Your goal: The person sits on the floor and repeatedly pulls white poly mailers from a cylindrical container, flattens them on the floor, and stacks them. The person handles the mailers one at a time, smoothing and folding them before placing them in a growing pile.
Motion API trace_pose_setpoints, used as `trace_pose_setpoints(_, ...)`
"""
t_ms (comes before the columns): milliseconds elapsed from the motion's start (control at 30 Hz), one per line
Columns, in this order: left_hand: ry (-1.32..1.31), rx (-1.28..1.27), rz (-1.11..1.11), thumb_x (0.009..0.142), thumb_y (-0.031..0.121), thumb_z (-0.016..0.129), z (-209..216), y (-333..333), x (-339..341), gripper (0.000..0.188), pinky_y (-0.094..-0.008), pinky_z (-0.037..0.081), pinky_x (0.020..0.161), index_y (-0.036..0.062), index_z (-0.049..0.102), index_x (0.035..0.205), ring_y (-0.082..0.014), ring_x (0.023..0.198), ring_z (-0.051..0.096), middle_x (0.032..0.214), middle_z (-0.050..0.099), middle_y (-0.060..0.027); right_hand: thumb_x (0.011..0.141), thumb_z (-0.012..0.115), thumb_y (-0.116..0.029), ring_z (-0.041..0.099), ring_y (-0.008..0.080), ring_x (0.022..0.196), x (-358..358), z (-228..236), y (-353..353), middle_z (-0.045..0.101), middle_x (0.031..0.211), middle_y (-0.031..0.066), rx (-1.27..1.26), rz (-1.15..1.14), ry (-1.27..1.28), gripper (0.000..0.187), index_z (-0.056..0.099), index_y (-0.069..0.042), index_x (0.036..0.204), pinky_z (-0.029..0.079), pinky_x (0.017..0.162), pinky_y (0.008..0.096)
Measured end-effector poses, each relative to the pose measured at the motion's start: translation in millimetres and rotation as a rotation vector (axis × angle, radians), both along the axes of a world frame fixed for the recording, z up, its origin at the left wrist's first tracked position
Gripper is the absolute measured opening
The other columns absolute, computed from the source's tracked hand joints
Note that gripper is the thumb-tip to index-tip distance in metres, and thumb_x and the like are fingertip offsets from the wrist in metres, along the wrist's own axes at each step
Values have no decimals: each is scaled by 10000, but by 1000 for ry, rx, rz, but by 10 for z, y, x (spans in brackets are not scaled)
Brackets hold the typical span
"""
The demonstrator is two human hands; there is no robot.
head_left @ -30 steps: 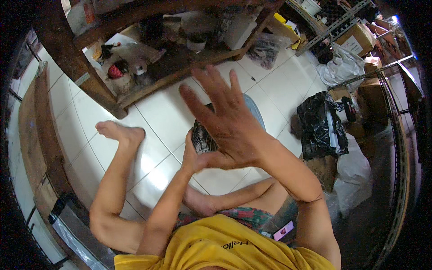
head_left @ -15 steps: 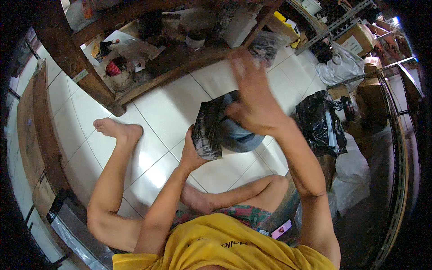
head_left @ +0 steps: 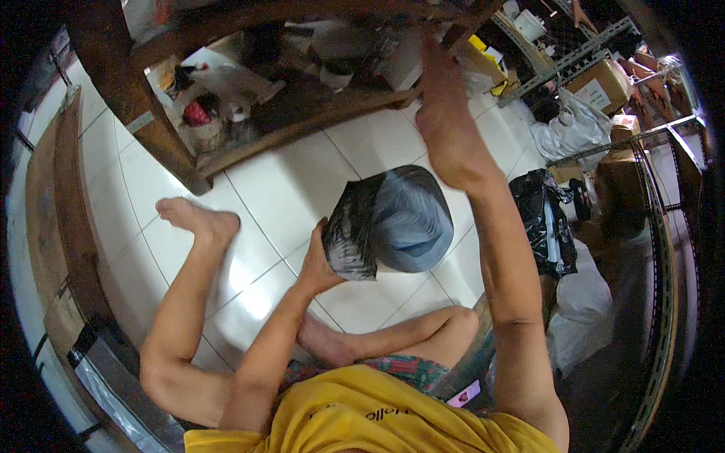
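My left hand [head_left: 320, 263] is closed on the edge of a black plastic bag [head_left: 352, 230], its thumb along the near side. Joined to the bag's right side is a rounded blue-grey bundle [head_left: 413, 219] with creases; it looks like folded cloth, but its kind is unclear. Away from the bundle, my right hand [head_left: 447, 113] reaches far forward beside the end of the wooden bench. Its fingers look stretched out, though motion blurs them, and nothing shows in them.
A wooden bench [head_left: 302, 140] with clutter on its lower shelf stands ahead. On the right lie a crumpled black bag [head_left: 545, 219] and clear plastic [head_left: 578, 325], near metal shelving [head_left: 664, 302] with cardboard boxes [head_left: 602, 85]. A phone [head_left: 464, 393] lies by my leg.
My right hand has left the blue-grey bundle and moved forward toward the bench, uncovering the bundle. My left hand still holds the black bag, which has shifted slightly nearer.
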State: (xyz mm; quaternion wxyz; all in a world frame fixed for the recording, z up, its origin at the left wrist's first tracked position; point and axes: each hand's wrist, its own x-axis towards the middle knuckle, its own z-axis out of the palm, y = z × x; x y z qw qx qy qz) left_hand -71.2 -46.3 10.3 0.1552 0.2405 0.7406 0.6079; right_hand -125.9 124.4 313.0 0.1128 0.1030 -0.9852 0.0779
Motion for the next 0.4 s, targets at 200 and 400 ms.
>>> trace_pose_setpoints(200, 102, -44, -4, 463, 334, 991, -18, 32, -74, 1421, -416, 323, 1163, 4, 97, 1517, -366, 1372, 404, 1489, 362, -223, 872, 633, -370, 338, 445, 1383, -191, 284, 53, 427, 1449, 249, -327, 51, 13, 604, 493, -38, 1357, 270, 1131, 557)
trace_pose_setpoints(400, -2, 11, -47, 507, 364, 974, 40, 118, -25, 1383, -414, 305, 1179, -8, 111, 1521, -369, 1405, 365, 1518, 329, -226, 851, 632, -320, 362, 458, 1354, -103, -304, 309, 487, 1390, 234, -51, 100, 227, 527, 538, -60, 1300, 294, 1105, 589)
